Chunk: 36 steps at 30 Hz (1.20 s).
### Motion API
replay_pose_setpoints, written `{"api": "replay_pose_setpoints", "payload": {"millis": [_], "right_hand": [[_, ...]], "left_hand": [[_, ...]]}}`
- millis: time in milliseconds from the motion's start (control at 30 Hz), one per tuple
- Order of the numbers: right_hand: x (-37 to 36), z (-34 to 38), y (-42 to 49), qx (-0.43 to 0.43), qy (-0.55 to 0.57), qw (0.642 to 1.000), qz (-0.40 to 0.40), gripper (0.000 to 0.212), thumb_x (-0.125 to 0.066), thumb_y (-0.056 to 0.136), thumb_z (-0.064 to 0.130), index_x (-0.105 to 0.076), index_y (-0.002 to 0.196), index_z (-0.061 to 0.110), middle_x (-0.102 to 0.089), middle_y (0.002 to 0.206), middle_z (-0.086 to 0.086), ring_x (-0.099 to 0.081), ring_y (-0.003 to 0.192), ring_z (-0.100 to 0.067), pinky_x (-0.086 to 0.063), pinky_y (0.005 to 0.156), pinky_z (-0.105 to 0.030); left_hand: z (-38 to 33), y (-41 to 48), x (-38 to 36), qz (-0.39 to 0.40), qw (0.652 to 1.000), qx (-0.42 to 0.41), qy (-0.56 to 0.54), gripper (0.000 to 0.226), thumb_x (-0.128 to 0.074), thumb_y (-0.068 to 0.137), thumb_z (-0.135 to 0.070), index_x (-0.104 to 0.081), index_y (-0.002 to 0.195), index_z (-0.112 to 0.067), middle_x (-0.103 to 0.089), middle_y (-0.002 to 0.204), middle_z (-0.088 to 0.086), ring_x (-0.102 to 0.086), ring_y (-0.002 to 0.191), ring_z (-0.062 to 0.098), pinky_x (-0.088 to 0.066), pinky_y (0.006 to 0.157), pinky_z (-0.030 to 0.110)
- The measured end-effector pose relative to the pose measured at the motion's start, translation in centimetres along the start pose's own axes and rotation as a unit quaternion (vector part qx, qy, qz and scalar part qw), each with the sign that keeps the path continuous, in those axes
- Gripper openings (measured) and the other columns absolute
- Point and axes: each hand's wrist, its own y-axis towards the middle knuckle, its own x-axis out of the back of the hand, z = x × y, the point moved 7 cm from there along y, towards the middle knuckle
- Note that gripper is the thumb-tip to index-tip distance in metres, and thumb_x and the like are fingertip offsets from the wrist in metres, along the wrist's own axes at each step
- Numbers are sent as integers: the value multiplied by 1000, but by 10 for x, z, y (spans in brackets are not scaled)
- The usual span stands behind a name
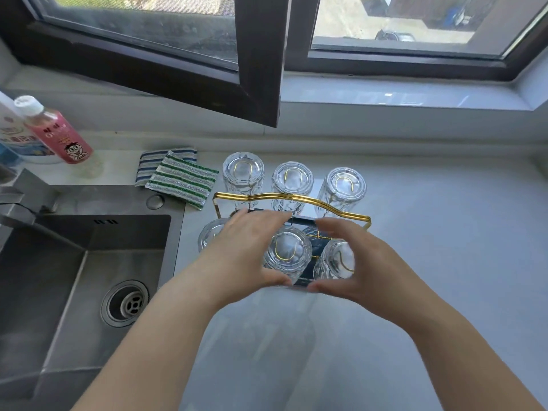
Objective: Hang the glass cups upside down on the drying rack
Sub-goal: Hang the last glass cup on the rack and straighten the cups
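A gold wire drying rack (292, 197) with a dark base stands on the grey counter. Several clear glass cups hang upside down on its prongs: three in the back row (243, 170), (292, 178), (344, 183), and three in the front row. The front middle cup (286, 250) sits between my hands. My left hand (246, 250) curves around its left side, fingers spread, partly hiding the front left cup (209, 235). My right hand (364, 262) curves around the front right cup (336, 259). Whether either hand touches a cup is unclear.
A steel sink (86, 277) with a drain lies to the left. Two striped cloths (181, 179) lie behind it beside the rack. A pink bottle (56, 132) and a white container (14, 134) stand at far left. An open window frame (255, 69) hangs over the counter.
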Motion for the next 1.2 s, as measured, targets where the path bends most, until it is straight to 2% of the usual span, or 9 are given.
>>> {"api": "replay_pose_setpoints", "payload": {"millis": [67,167,300,400,533,667,900,1033,1200], "right_hand": [[12,-15,-13,-4,32,999,-20,83,-85,55,37,-40,125,44,-49,123,28,-43,115,11,-27,89,2],[16,-39,-25,-32,64,997,-33,84,-85,55,35,-37,123,48,-44,124,33,-41,118,13,-29,94,-2],[1,-59,-28,-62,133,989,-28,88,-86,56,32,-35,128,42,-48,128,28,-43,122,6,-35,102,-19],[-7,-60,-27,-67,170,982,-37,80,-84,60,25,-33,115,53,-47,113,44,-45,112,18,-38,92,-6],[-6,-66,-25,-74,202,974,-73,81,-84,61,16,-34,113,52,-51,110,35,-49,105,18,-41,86,-2],[-3,-70,-28,-71,213,971,-80,79,-86,59,18,-37,110,54,-56,102,39,-51,106,14,-43,87,-5],[-6,-72,-27,-70,212,972,-78,81,-85,61,23,-38,123,41,-54,115,27,-47,108,15,-42,88,-5],[-9,-75,-27,-71,202,973,-83,81,-85,61,25,-37,123,44,-55,121,20,-50,111,8,-43,91,-9],[-8,-73,-27,-72,201,974,-75,81,-84,60,29,-33,121,47,-51,124,23,-47,112,12,-41,90,-5]], "left_hand": [[-18,-3,1,-27,998,-29,-53,85,-73,70,-41,-25,139,-33,-35,144,-14,-23,130,0,-7,102,8],[-38,4,-18,2,995,-44,-86,84,-71,71,-43,-23,139,-35,-33,146,-16,-24,132,-1,-15,105,13],[-48,24,-40,44,998,-31,-11,90,-70,72,-46,-17,142,-27,-28,150,-8,-18,137,9,-3,106,16],[-48,36,-49,70,996,-16,48,88,-70,71,-46,-22,140,-22,-39,145,-1,-25,135,16,1,109,21],[-51,44,-49,72,994,-23,75,82,-71,69,-46,-31,137,-23,-46,140,-3,-34,132,12,0,114,27],[-54,45,-51,78,994,-28,76,83,-71,69,-47,-31,138,-24,-45,141,-5,-34,132,10,1,114,26],[-51,43,-50,80,994,-23,65,83,-71,68,-49,-31,137,-29,-45,141,-9,-34,132,6,1,115,27],[-49,43,-51,79,994,-24,68,86,-69,68,-52,-26,139,-30,-40,144,-11,-29,134,4,3,114,24],[-51,41,-51,83,994,-21,68,90,-69,69,-52,-21,142,-29,-34,148,-11,-22,136,4,4,112,21]]}}
